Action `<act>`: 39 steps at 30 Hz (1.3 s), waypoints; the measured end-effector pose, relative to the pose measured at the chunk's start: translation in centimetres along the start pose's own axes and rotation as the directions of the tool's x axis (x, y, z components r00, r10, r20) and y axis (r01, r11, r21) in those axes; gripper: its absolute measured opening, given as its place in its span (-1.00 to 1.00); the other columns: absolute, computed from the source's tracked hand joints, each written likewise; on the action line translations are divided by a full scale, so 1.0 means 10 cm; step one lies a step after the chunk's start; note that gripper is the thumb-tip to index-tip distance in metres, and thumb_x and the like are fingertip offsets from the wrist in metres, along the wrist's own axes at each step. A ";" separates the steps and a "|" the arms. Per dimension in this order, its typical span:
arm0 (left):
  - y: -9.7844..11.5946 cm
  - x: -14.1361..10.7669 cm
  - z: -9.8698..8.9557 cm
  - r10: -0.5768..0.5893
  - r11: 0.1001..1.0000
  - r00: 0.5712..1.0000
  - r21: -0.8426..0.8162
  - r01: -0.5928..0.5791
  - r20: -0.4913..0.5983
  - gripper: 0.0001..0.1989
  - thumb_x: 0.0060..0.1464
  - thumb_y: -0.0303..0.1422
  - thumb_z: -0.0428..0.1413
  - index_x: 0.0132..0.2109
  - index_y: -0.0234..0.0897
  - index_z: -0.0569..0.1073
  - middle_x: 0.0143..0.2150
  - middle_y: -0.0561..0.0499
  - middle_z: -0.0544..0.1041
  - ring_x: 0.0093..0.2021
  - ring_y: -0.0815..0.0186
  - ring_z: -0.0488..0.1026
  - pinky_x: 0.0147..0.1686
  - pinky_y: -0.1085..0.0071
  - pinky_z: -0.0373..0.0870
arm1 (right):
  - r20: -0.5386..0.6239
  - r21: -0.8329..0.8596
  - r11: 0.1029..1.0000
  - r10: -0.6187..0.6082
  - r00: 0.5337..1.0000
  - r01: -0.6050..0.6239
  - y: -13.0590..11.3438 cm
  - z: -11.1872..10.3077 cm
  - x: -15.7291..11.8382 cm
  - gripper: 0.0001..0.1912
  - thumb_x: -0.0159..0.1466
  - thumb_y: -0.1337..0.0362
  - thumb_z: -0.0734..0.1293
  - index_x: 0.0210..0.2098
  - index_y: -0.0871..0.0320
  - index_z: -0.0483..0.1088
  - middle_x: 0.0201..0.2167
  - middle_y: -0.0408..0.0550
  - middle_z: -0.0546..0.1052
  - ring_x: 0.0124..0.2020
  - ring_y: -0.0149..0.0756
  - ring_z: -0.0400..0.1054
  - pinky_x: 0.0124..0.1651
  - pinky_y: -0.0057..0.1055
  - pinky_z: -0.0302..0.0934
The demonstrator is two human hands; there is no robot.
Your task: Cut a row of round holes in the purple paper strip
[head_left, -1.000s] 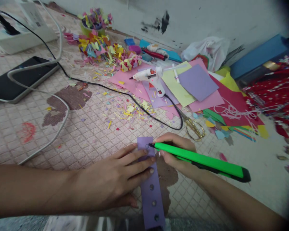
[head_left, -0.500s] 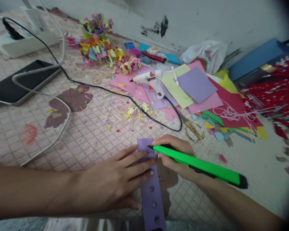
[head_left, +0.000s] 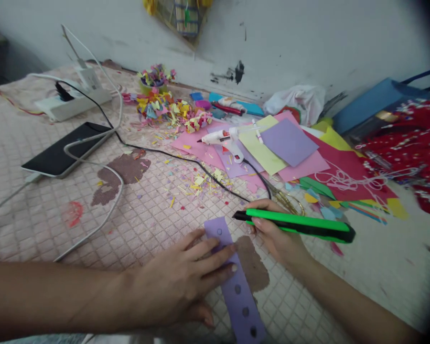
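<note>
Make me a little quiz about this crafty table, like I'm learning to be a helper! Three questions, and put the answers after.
1. Which hand holds the green craft knife?

2. True or false: the left hand lies on the purple strip.

3. Where does the white glue gun lie?
A) on the phone
B) on the coloured paper sheets
C) on the power strip

Key:
1. The right hand.
2. True; its fingers lie across the strip.
3. B.
</note>
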State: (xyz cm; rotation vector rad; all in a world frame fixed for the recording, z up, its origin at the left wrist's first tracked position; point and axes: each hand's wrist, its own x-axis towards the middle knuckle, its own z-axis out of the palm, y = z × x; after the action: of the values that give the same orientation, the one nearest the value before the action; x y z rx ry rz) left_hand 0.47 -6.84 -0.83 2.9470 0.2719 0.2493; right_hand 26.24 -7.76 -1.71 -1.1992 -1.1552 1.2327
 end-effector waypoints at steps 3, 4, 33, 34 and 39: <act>-0.02 0.01 -0.05 0.042 0.999 0.999 -0.002 -0.042 0.013 -0.36 0.32 0.06 -0.06 0.37 -0.21 0.21 0.42 -0.11 0.19 0.38 0.07 0.16 0.35 0.06 0.03 | -0.059 0.106 0.994 0.011 0.998 -0.005 -0.06 0.05 0.04 -0.86 0.15 0.30 0.47 -0.27 0.00 0.55 -0.38 -0.19 0.52 -0.46 -0.47 0.35 -0.43 -0.57 0.27; -0.03 0.02 -0.06 0.073 0.997 0.997 -0.005 -0.073 0.019 -0.36 0.32 0.04 -0.06 0.38 -0.20 0.19 0.43 -0.09 0.17 0.41 0.09 0.10 0.38 0.04 -0.03 | -0.074 0.121 0.993 0.014 0.997 -0.005 -0.07 0.06 0.05 -0.86 0.13 0.30 0.47 -0.28 0.02 0.56 -0.40 -0.19 0.52 -0.46 -0.47 0.34 -0.44 -0.57 0.26; -0.65 0.04 -0.23 -0.204 0.910 0.975 -0.385 0.156 -0.087 -0.58 0.09 -0.32 0.29 0.09 -0.27 0.45 0.03 -0.13 0.45 0.04 0.14 0.42 0.05 0.18 0.40 | -0.141 0.026 0.994 -0.105 0.984 0.110 -0.09 0.03 0.14 -0.84 0.15 0.25 0.40 -0.25 0.05 0.46 -0.34 -0.15 0.45 -0.41 -0.36 0.32 -0.36 -0.40 0.29; -0.64 0.05 -0.22 -0.212 0.909 0.973 -0.384 0.162 -0.089 -0.60 0.08 -0.32 0.29 0.06 -0.26 0.46 0.01 -0.11 0.45 0.01 0.15 0.42 0.02 0.20 0.40 | -0.143 0.031 0.994 -0.102 0.984 0.108 -0.10 0.03 0.14 -0.84 0.14 0.25 0.41 -0.25 0.05 0.46 -0.34 -0.15 0.45 -0.42 -0.36 0.32 -0.36 -0.40 0.29; -0.56 0.10 -0.17 -0.273 0.912 0.954 -0.350 0.214 -0.128 -0.68 0.08 -0.26 0.28 -0.04 -0.27 0.48 -0.07 -0.07 0.44 -0.08 0.19 0.40 -0.06 0.24 0.37 | -0.132 0.052 0.993 -0.102 0.986 0.110 -0.17 0.07 0.13 -0.83 0.09 0.27 0.42 -0.28 0.07 0.48 -0.39 -0.17 0.44 -0.46 -0.40 0.30 -0.39 -0.41 0.27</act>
State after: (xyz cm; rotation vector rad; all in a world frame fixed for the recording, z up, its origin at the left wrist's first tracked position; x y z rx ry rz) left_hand 0.18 -0.96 -0.09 2.5276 0.5591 0.4690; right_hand 25.59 -6.41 0.04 -1.1408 -1.0661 1.0863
